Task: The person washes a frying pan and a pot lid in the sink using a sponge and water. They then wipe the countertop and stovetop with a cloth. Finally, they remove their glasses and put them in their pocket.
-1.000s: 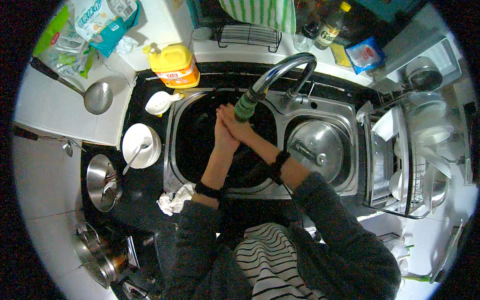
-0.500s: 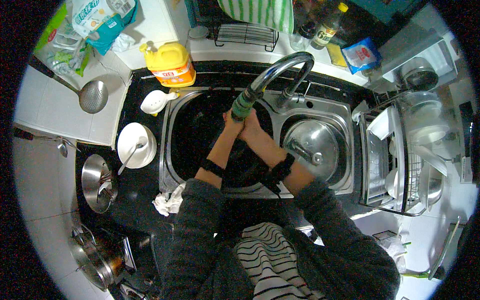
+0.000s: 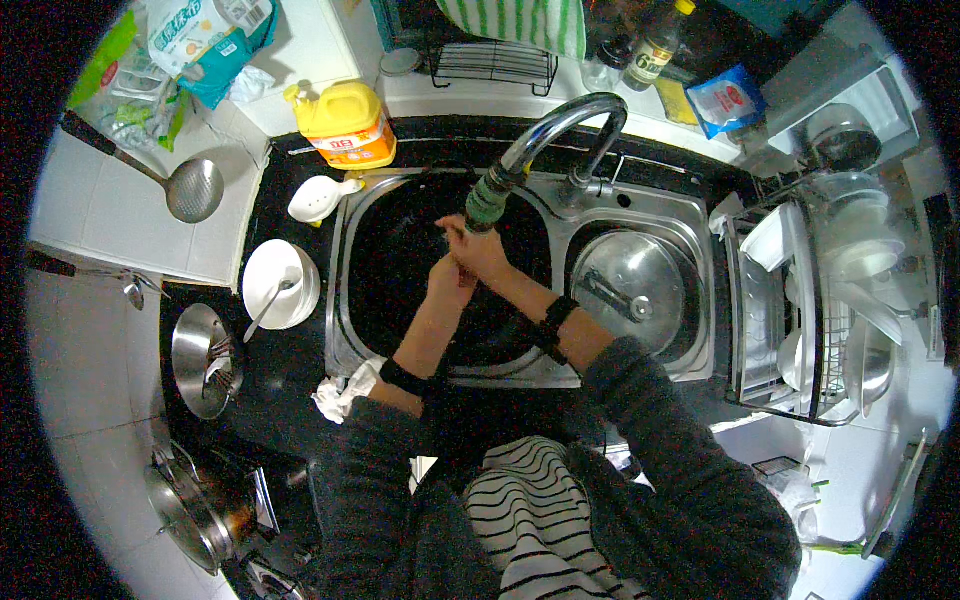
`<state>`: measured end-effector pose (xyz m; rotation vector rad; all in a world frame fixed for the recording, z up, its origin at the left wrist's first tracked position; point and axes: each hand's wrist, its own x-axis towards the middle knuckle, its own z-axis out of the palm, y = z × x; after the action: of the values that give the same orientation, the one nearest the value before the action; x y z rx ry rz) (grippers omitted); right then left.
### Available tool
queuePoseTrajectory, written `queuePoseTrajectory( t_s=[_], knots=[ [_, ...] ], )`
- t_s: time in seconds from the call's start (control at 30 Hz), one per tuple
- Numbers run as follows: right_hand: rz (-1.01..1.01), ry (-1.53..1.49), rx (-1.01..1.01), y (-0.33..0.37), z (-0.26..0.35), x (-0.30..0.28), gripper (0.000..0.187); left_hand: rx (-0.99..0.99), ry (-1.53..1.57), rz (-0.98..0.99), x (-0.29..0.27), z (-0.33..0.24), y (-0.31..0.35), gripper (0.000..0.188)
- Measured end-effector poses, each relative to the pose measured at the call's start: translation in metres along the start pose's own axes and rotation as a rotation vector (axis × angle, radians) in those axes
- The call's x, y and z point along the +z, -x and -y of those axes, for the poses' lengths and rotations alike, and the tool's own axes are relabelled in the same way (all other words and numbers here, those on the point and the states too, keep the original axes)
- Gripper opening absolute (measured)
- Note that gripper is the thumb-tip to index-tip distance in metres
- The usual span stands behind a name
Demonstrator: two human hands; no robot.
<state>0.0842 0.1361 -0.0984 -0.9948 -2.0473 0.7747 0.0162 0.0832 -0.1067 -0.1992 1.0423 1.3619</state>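
Observation:
Beneath the faucet with its green-wrapped spout, my two hands are together over the dark left basin of the steel sink. My right hand lies against the left, its visible fingers stretched to the left and slightly apart. Just below, my left hand reaches up from the lower left, with its fingers mostly hidden behind the right. I see no object in either hand. A black band circles each forearm below a pushed-up dark sleeve. Whether water is running I cannot make out.
A round metal lid or pan sits in the right basin. Left of the sink are a yellow detergent jug, a white scoop-like strainer, white bowls and a crumpled cloth. A dish rack stands at right.
My left hand has come down and slightly left, under the right. The right hand has turned and shifted a little left, its fingers now showing beside the spout.

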Motion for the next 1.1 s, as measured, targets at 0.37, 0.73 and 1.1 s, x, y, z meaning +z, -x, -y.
queuePoseTrajectory(
  t_s=[0.37, 0.73, 1.1],
  knots=[
    [0.433, 0.250, -0.047, 0.016, -0.065, -0.134, 0.033, 0.839, -2.050, 0.006, -0.049, -0.050, 0.058, 0.033],
    [-0.338, 0.113, 0.286, -0.028, -0.150, -0.227, 0.031, 0.374, -2.020, 0.081, -0.089, -0.028, 0.179, 0.039],
    [-0.088, 0.028, 0.503, -0.050, -0.121, -0.236, 0.050, 0.339, -2.084, 0.173, -0.163, 0.029, 0.178, 0.059]
  ],
)
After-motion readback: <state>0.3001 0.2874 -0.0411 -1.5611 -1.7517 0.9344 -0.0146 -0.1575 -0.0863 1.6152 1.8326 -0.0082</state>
